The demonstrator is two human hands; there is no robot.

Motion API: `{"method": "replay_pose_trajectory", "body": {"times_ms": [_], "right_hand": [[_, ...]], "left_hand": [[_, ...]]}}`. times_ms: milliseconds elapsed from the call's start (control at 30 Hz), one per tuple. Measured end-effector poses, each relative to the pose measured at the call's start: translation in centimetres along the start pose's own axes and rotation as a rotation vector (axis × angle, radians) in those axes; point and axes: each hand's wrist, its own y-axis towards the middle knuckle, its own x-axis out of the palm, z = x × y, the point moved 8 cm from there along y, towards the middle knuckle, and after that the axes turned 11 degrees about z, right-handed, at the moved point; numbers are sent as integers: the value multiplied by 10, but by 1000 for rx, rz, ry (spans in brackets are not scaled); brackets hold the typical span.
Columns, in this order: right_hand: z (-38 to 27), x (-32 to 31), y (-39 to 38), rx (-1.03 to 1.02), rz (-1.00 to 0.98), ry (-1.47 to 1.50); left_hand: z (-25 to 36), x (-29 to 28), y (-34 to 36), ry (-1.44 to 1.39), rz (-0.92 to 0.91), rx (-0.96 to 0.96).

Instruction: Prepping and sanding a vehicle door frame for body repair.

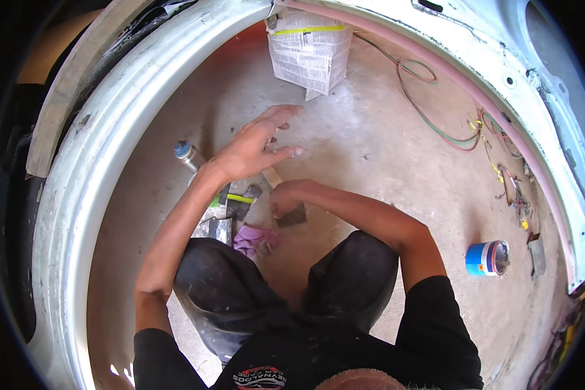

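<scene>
My left hand [250,148] is raised over the floor with its fingers apart and holds nothing. Just below and to the right of it, my right hand [288,196] is closed around what looks like a putty knife [292,216]. A pale strip like its handle sticks out above the fist, and a dark flat blade shows below. To the left of the fist lie a dark flat piece with a bright yellow-green strip [240,198] and a crumpled purple cloth [255,240]. A bottle or can with a blue top [184,150] stands beside my left forearm.
A curved white vehicle body frame [68,214] surrounds the work spot. Newspaper-covered masking [309,55] hangs at the top. Red and green hoses [429,120] lie at the right, above a blue-and-white can [486,258]. Tangled cords and small tools [517,195] lie along the right edge.
</scene>
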Motion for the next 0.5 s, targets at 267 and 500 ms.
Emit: {"method": "replay_pose_trajectory", "body": {"times_ms": [267,500], "right_hand": [[6,5,3,9,-5,-5],[5,2,-1,137,-66,-40]], "left_hand": [[-11,2,21,-241,262,-14],[24,-30,131,19,628,323]]}}
